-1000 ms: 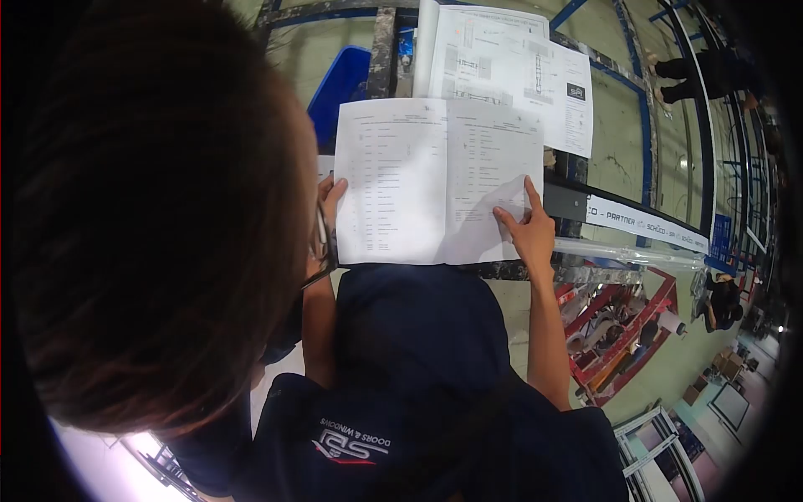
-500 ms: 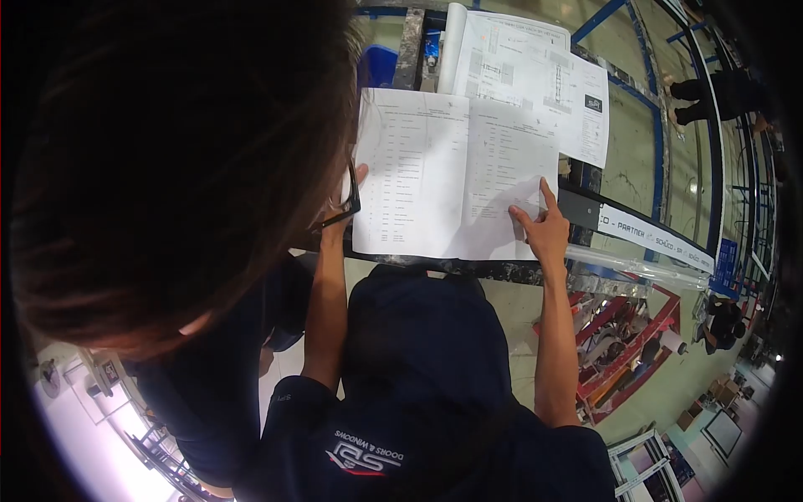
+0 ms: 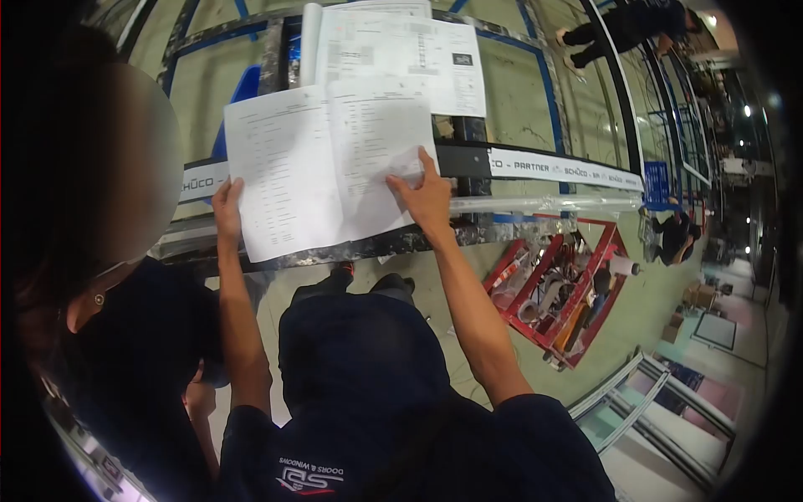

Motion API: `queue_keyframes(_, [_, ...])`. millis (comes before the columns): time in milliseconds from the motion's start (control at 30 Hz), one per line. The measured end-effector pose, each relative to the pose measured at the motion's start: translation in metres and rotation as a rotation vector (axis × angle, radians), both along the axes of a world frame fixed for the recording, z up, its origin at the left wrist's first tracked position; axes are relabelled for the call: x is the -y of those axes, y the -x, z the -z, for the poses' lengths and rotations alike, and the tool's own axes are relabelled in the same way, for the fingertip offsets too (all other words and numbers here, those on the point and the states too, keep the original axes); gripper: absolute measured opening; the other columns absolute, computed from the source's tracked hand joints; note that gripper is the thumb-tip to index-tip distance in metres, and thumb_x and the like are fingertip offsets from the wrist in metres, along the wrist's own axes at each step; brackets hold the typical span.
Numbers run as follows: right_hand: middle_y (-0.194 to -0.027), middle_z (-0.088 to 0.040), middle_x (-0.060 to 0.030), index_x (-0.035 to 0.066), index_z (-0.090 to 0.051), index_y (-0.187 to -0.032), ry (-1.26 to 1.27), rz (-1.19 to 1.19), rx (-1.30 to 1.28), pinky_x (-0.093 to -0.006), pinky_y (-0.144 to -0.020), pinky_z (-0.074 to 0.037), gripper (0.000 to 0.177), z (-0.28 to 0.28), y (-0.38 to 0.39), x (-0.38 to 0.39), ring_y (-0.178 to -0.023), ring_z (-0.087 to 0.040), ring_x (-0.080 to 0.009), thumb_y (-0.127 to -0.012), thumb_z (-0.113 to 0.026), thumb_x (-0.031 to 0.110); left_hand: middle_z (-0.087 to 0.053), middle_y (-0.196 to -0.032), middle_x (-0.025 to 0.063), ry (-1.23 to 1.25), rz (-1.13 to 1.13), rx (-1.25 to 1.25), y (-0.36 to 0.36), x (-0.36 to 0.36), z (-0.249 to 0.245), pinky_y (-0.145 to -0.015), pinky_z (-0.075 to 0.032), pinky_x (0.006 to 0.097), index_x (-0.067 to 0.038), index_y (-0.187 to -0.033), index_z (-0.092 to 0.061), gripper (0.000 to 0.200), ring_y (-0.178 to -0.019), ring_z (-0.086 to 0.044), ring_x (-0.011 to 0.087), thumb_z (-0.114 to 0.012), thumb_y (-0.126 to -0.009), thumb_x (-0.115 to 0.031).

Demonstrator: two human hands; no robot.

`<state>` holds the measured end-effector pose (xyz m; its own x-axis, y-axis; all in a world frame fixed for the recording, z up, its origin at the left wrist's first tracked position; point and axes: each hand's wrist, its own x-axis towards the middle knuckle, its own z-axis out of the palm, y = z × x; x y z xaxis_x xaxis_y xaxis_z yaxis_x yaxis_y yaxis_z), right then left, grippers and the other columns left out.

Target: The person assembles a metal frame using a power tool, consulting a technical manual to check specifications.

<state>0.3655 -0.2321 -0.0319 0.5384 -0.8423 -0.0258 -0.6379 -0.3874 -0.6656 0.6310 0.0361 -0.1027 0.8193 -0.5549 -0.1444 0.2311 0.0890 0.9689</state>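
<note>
Two side-by-side printed sheets with columns of text are in front of me, over the metal bench frame. My left hand is closed on the left sheet's outer edge, its fingers partly hidden behind the paper. At the right sheet's outer edge, my right hand grips with the thumb on the printed face and the forefinger stretched along the edge; its other fingers are folded. Beyond the sheets lie larger drawing sheets, rolled up at their left side.
A person stands close at my left. A lettered white strip and a plastic-wrapped bar run to the right. Below them is a red cart with tools and rolls. Other people are farther off.
My view has swung, so the sheets and both hands appear farther left. The nearby person's head covers less, and my left hand now shows. Both hands stay at the sheet edges.
</note>
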Motion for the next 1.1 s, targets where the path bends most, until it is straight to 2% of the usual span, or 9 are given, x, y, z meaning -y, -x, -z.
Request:
queue_keyframes(133, [-0.076,-0.066,-0.0221,0.009,-0.044,-0.143,-0.113,-0.012,-0.038,-0.045,-0.073,-0.052,0.08,-0.012,0.002,-0.001,-0.075,-0.066,-0.0403,-0.076,-0.078,0.038,-0.069,-0.102,0.0087,-0.023,-0.009,0.074,-0.003,-0.004,0.003,-0.081,-0.047,0.0235,0.008,-0.112,-0.064,0.029,-0.089,-0.062,0.0121,-0.057,-0.096,-0.015])
queue_keyframes(267, [-0.092,-0.068,-0.025,0.023,-0.047,-0.142,-0.127,0.007,-0.1,-0.051,-0.082,-0.051,0.058,-0.01,0.009,0.003,-0.091,-0.064,-0.0466,-0.089,-0.064,0.037,-0.068,-0.096,0.0059,-0.04,-0.073,0.119,-0.002,0.0,-0.001,-0.076,-0.046,0.0226,0.005,-0.104,-0.067,0.025,-0.083,-0.061,0.0103,-0.061,-0.095,-0.018])
queue_keyframes(567, [-0.1,-0.067,-0.0274,0.029,-0.042,-0.144,-0.107,-0.009,-0.167,-0.0514,-0.086,-0.05,0.058,0.002,0.016,0.01,-0.097,-0.063,-0.0462,-0.09,-0.06,0.042,-0.069,-0.099,0.0106,-0.302,-0.199,0.247,-0.007,-0.005,0.013,-0.078,-0.048,0.0242,0.01,-0.11,-0.064,0.038,-0.084,-0.062,0.014,-0.063,-0.093,-0.024])
queue_keyframes(733, [-0.102,-0.066,-0.0271,0.025,-0.045,-0.143,-0.095,-0.016,-0.16,-0.0526,-0.086,-0.049,0.058,-0.004,0.019,0.01,-0.096,-0.062,-0.0474,-0.089,-0.06,0.043,-0.069,-0.096,0.0116,-0.114,-0.09,0.088,-0.001,0.001,0.005,-0.076,-0.051,0.0258,0.009,-0.109,-0.064,0.038,-0.082,-0.065,0.0155,-0.061,-0.093,-0.025])
queue_keyframes(800, [-0.097,-0.067,-0.026,0.025,-0.046,-0.143,-0.032,-0.028,-0.133,-0.0513,-0.083,-0.05,0.058,0.006,0.022,0.014,-0.092,-0.064,-0.0455,-0.089,-0.06,0.043,-0.069,-0.096,0.0118,-0.25,-0.09,0.117,0.004,0.003,-0.011,-0.075,-0.051,0.0253,0.008,-0.109,-0.064,0.037,-0.082,-0.065,0.015,-0.06,-0.094,-0.026])
queue_keyframes(900, [-0.083,-0.067,-0.022,0.025,-0.048,-0.142,-0.052,-0.061,-0.107,-0.0477,-0.076,-0.051,0.058,0.002,0.02,0.013,-0.078,-0.066,-0.0396,-0.089,-0.062,0.043,-0.068,-0.1,0.0126,-0.431,-0.299,0.257,-0.015,-0.007,0.047,-0.089,-0.046,0.0288,0.009,-0.112,-0.064,0.046,-0.095,-0.061,0.017,-0.065,-0.091,-0.031])
queue_keyframes(967, [-0.074,-0.065,-0.0177,0.025,-0.049,-0.141,-0.03,-0.037,-0.112,-0.0448,-0.071,-0.051,0.057,0.004,0.018,0.012,-0.069,-0.065,-0.035,-0.088,-0.062,0.043,-0.068,-0.099,0.0099,-0.26,-0.136,0.172,-0.01,-0.006,0.024,-0.083,-0.046,0.0264,0.009,-0.11,-0.064,0.04,-0.089,-0.06,0.0138,-0.066,-0.091,-0.026])
queue_keyframes(1033, [-0.083,-0.068,-0.0218,0.025,-0.046,-0.143,-0.107,-0.017,-0.151,-0.0491,-0.077,-0.051,0.057,-0.012,0.015,0.006,-0.084,-0.065,-0.043,-0.09,-0.061,0.041,-0.07,-0.093,0.0054,-0.073,-0.073,0.03,0.003,0.0,-0.001,-0.075,-0.046,0.0218,0.007,-0.105,-0.067,0.028,-0.08,-0.06,0.0073,-0.062,-0.094,-0.019])
queue_keyframes(1100, [-0.08,-0.067,-0.0208,0.025,-0.046,-0.143,-0.106,-0.019,-0.167,-0.0478,-0.076,-0.051,0.056,-0.009,0.019,0.006,-0.081,-0.066,-0.041,-0.09,-0.061,0.039,-0.07,-0.096,0.0065,-0.048,-0.075,0.027,0.007,0.002,-0.008,-0.074,-0.047,0.0218,0.006,-0.107,-0.067,0.027,-0.081,-0.061,0.008,-0.06,-0.095,-0.017])
